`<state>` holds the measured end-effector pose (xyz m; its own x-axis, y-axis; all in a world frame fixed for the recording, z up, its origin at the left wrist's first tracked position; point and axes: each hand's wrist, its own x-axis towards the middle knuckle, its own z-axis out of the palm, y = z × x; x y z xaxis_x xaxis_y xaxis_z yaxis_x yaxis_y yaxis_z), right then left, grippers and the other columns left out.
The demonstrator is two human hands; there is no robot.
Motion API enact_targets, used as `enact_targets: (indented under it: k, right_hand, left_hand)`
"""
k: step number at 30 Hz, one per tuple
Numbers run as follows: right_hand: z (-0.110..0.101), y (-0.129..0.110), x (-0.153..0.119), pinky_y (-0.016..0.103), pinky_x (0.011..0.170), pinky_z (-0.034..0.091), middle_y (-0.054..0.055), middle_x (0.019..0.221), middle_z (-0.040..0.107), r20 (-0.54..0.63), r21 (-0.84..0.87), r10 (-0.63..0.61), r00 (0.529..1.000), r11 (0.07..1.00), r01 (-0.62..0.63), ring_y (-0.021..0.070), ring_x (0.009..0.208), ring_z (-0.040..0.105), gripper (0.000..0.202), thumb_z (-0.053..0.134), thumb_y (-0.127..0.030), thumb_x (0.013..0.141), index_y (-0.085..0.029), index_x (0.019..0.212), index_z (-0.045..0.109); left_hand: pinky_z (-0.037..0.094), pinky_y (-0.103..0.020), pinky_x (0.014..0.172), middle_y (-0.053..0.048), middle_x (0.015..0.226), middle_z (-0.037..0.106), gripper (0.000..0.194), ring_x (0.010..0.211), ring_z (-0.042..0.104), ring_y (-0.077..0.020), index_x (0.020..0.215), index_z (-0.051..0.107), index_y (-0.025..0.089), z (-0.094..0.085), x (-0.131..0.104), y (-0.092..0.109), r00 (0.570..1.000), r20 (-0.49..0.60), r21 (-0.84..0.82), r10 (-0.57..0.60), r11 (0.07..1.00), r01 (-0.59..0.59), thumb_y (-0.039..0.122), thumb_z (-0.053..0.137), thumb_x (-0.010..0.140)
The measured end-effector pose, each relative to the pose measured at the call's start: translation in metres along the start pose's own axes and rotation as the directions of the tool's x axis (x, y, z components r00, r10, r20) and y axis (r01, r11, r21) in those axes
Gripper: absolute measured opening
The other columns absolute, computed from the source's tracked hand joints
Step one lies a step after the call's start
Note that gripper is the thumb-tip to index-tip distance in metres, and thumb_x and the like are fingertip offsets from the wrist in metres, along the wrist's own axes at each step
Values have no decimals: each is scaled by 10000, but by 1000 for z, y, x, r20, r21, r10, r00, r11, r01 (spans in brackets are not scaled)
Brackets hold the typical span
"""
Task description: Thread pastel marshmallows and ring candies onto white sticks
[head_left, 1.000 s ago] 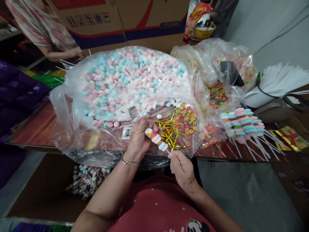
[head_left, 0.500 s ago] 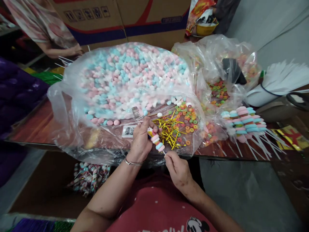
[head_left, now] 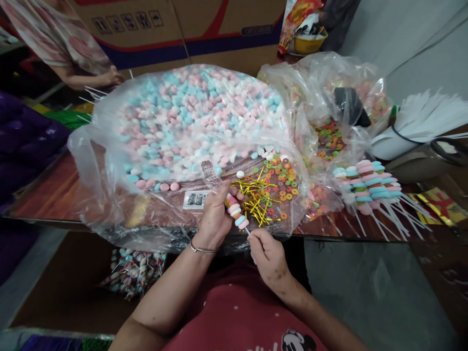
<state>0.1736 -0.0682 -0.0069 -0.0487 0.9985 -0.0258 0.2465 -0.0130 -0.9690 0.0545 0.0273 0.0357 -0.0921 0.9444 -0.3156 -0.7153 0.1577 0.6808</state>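
My left hand (head_left: 215, 217) is closed around the upper end of a marshmallow skewer (head_left: 238, 215), with pink, white and blue pieces showing below its fingers. Bits of yellow and red show by the fingers, too partly covered to make out. Between the fingertips of my right hand (head_left: 268, 256) is the bare white stick at the skewer's lower end. Just right of my left fingers lies a pile of gold twist ties (head_left: 258, 204), beside loose ring candies (head_left: 288, 180). Behind both hands a big clear bag (head_left: 204, 112) holds pink, blue and white marshmallows.
Finished-looking skewers (head_left: 376, 185) lie stacked on the right, near a container of white sticks (head_left: 397, 141). A cardboard box (head_left: 47, 297) with wrapped skewers stands low on the left. Across the table are a large carton (head_left: 226, 53) and another person's hand (head_left: 112, 77).
Both hands keep their hold on the skewer and have barely moved. The whole view has shifted slightly to the left.
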Motion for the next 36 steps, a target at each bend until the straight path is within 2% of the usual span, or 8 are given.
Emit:
enact_targets:
  k: [6,14,18,21,23,25,30,36]
  right_hand:
    - [-6,4,4,197,492,339,-26,519,569,-91,-596,-481,872,728,339,73,431,504,244,404,-205,944,-172,789,590]
    - [-7,5,9,236,488,312,-17,476,557,-80,-770,-608,790,541,339,91,414,501,257,417,-170,942,-151,773,609]
    - [-4,-1,6,215,475,321,-22,513,550,-84,-494,-389,917,816,301,81,431,482,228,423,-220,924,-166,776,588]
    - [0,-5,5,193,406,321,-75,466,435,65,66,4,998,998,-8,70,378,388,220,429,-321,917,-192,775,536]
    - [3,-6,6,187,354,305,-110,423,345,176,369,161,971,904,-217,63,329,300,223,444,-366,906,-202,771,513]
    - [4,-4,7,181,339,308,-123,409,328,196,509,194,961,818,-269,53,317,267,223,483,-384,888,-197,771,517]
    - [1,3,6,166,356,320,-119,408,353,192,557,162,968,794,-243,39,327,283,252,521,-401,893,-177,780,550]
    - [3,-2,6,170,338,318,-133,380,312,250,636,211,945,700,-325,36,314,221,246,554,-402,866,-187,746,538]
  left_hand:
    - [425,-182,490,45,608,567,390,519,584,-88,743,598,135,2,-7,-4,999,-8,-5,32,999,-32,397,852,605]
    - [461,-231,546,40,599,553,361,583,641,-147,856,592,146,-4,-7,-2,996,15,-37,-90,995,90,467,728,762]
    - [445,-211,547,52,584,539,370,581,649,-135,854,594,149,-2,-9,-6,999,4,-23,-42,999,42,479,730,758]
    - [418,-192,507,45,580,551,407,628,676,-154,859,604,153,0,-13,-8,997,36,-15,-68,998,68,510,745,727]
    - [441,-204,522,34,581,569,440,674,691,-179,853,616,155,0,-15,-7,990,89,-23,-108,994,110,536,763,691]
    - [494,-246,588,1,647,631,483,741,701,-207,855,635,150,-1,-15,-3,983,138,-47,-119,991,127,567,774,655]
    - [538,-358,791,-74,924,717,557,886,694,-237,952,670,148,-7,-11,15,986,167,-118,-11,993,31,607,755,650]
    - [521,-288,753,18,690,608,352,740,649,-149,914,658,181,-7,-4,20,980,198,-181,-11,982,48,457,765,724]
